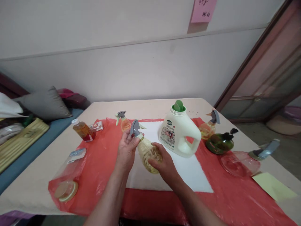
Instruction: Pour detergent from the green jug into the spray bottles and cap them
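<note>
Prob. leakage is the main risk: spray bottle (pixel 146 151) is tilted mid-frame, L hand (pixel 125 146) gripping near its spray head (pixel 134 128), R hand (pixel 166 163) wrapped lower down. Loose collar (pixel 140 137) or hard squeeze could cause drips (fill lvl unclear). Swinging R might also bump the white jug (pixel 182 135), right of ctr.

There's one camera here, worn on the head at the six-o'clock side of the table (pixel 101 108), tipped down near the left hand (pixel 127 146) and right hand (pixel 167 161), facing the wall (pixel 131 75) at twelve, catching the note (pixel 204 12) toward one.
</note>
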Available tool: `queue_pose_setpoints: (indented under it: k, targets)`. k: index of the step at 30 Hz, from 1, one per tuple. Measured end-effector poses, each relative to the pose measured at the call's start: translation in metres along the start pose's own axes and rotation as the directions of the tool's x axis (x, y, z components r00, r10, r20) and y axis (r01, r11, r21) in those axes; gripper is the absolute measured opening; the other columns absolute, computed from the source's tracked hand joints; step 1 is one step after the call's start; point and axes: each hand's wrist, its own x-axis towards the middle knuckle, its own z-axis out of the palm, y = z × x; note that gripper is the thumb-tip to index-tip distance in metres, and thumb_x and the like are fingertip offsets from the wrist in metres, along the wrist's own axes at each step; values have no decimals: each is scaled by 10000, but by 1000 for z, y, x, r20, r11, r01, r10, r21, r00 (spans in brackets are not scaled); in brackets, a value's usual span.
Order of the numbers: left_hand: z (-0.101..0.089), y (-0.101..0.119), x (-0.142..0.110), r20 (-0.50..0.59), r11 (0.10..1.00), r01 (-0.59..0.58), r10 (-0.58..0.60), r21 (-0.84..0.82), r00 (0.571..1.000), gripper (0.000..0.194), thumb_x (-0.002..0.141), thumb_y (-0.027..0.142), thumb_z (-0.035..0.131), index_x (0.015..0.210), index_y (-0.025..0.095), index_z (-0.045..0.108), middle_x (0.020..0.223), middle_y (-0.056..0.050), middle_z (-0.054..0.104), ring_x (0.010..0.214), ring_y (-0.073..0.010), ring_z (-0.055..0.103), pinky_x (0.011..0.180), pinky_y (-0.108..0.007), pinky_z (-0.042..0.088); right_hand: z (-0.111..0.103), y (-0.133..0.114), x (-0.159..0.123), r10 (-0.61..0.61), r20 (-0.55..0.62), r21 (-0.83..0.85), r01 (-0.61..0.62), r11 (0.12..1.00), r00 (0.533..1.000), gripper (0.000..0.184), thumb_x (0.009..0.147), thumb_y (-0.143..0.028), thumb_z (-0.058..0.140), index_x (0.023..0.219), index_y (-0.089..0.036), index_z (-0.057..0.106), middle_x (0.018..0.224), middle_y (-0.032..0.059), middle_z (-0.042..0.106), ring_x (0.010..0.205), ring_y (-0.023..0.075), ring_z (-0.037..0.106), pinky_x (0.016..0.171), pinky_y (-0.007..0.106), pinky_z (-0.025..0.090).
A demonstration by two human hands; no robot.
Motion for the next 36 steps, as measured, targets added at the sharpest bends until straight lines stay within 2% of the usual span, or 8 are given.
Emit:
queue_pose_setpoints:
  k: [4, 7, 13, 16, 20, 24, 29, 36]
  targets:
    - [0, 2, 0, 44, 993, 78, -74, -86, 996, 442, 707, 193, 812, 1110, 196, 630, 1037, -53, 719, 929, -161, 687, 871, -292, 498, 7, -1, -4, 143, 269, 520, -268, 811, 952, 408, 747, -465, 646, 1057, -205, 592, 878, 42, 682, 782, 217, 647, 720, 366, 515]
    - [3, 5, -3, 40, 984, 132, -128, -116, 991, 393, 726, 205, 799, 1079, 196, 627, 1064, -79, 732, 886, -161, 691, 832, -297, 506, 13, -2, -7, 121, 352, 642, -333, 691, 928, 394, 784, -502, 618, 1013, -180, 623, 834, 56, 688, 692, 199, 641, 644, 339, 510]
    - [5, 5, -3, -30, 979, 151, -156, -137, 987, 346, 769, 355, 769, 1030, 159, 652, 1053, -104, 740, 910, -193, 689, 802, -312, 518, 18, 1, -8, 161, 190, 566, -242, 788, 969, 386, 702, -399, 730, 1012, -190, 635, 867, 30, 675, 720, 169, 614, 666, 307, 497]
    - [4, 2, -1, -131, 969, 185, -207, -162, 970, 322, 692, 295, 837, 923, 168, 654, 940, -55, 746, 826, -156, 685, 760, -275, 515, 20, 4, -8, 171, 159, 527, -230, 818, 972, 387, 685, -393, 741, 996, -181, 649, 874, 26, 664, 749, 162, 609, 673, 288, 484]
    - [4, 4, -1, -110, 961, 205, -228, -183, 967, 257, 662, 216, 841, 822, 168, 646, 773, -8, 713, 692, -127, 659, 737, -265, 513, 22, 4, -9, 174, 272, 599, -308, 739, 947, 366, 731, -432, 705, 987, -177, 648, 833, 30, 672, 697, 166, 619, 644, 300, 491]
    - [1, 5, -3, -36, 943, 271, -283, -195, 959, 262, 739, 280, 777, 944, 148, 680, 880, -81, 739, 777, -188, 688, 784, -331, 531, 22, 2, -9, 148, 401, 675, -401, 619, 904, 381, 794, -489, 624, 974, -155, 664, 757, 54, 682, 664, 182, 635, 625, 309, 502]
    - [-2, 1, -2, -84, 917, 329, -355, -223, 931, 289, 804, 335, 717, 1018, 147, 668, 1015, -135, 732, 888, -220, 694, 782, -337, 533, 23, 2, -7, 140, 377, 702, -381, 602, 915, 350, 804, -452, 644, 994, -159, 672, 835, 63, 707, 699, 169, 637, 659, 298, 506]
    - [3, 1, -3, -138, 949, 225, -259, -222, 956, 322, 616, 149, 850, 871, 205, 662, 757, 30, 687, 674, -108, 651, 756, -257, 524, 26, 0, -8, 154, 386, 710, -399, 580, 910, 360, 776, -467, 678, 974, -166, 685, 765, 46, 690, 641, 153, 603, 618, 277, 498]
